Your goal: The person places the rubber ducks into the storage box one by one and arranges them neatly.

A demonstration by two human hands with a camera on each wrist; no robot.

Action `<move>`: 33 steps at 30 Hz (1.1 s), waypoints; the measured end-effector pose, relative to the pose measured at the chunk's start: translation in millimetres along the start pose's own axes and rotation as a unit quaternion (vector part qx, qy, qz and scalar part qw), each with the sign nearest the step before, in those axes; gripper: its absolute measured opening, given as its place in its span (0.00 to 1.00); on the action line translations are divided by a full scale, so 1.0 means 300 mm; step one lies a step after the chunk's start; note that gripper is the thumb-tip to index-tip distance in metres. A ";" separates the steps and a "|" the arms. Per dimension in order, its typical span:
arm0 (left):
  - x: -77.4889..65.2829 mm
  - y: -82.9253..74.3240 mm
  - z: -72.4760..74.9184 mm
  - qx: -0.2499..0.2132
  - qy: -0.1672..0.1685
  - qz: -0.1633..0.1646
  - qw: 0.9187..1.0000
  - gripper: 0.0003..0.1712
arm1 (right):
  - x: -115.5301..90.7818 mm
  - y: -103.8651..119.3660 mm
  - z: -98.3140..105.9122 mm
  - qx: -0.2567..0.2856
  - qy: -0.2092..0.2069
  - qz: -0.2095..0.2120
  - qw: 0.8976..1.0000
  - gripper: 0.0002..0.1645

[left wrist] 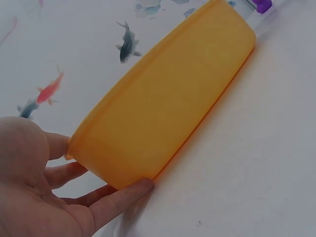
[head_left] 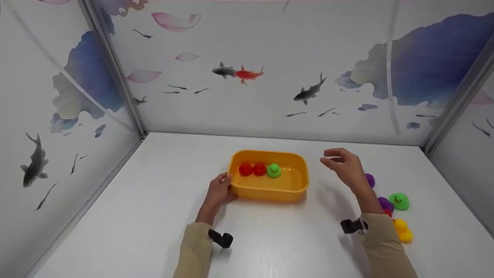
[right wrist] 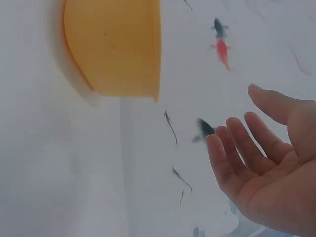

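Observation:
My left hand (head_left: 219,190) holds the left end of a yellow plastic tub (head_left: 266,196). In the left wrist view the fingers (left wrist: 118,200) curve around the tub's end, the thumb by its rim. Two round red toys (head_left: 246,169) and a green toy duck (head_left: 274,170) sit inside the tub, side by side toward its left and middle. Just right of the tub, my right hand (head_left: 345,166) hovers above the table, holding nothing. Its fingers are loosely bent and apart from the thumb, as the right wrist view also shows.
Right of the right arm lie a green toy duck (head_left: 399,201), a yellow toy duck (head_left: 403,231), purple toys (head_left: 369,180) and a partly hidden red one (head_left: 387,212). White panels with painted fish (head_left: 249,74) enclose the white table (head_left: 127,216) at the back and sides.

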State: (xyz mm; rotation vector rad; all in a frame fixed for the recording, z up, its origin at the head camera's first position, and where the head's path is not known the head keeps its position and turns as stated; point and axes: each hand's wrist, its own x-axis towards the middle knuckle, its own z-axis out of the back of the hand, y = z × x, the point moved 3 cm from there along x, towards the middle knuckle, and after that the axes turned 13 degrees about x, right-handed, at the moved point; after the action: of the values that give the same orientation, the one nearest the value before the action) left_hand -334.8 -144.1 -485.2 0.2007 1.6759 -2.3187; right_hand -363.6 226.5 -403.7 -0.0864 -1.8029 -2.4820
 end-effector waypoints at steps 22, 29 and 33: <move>-0.005 -0.002 0.003 -0.002 0.004 -0.004 1.000 0.29 | -0.014 -0.206 0.284 0.019 -0.123 -0.075 0.989 0.42; -0.001 -0.001 0.001 0.005 -0.001 -0.001 1.000 0.29 | -0.014 -0.266 0.308 0.034 -0.125 -0.111 0.985 0.43; 0.000 -0.004 -0.001 0.005 0.001 0.002 1.000 0.29 | -0.012 -0.287 0.315 0.035 -0.119 -0.125 0.984 0.44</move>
State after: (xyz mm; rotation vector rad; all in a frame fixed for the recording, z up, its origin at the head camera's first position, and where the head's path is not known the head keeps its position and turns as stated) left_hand -335.2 -143.4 -484.3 0.2078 1.6644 -2.3247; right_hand -367.8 342.9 -456.2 -0.1686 -2.1120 -2.6718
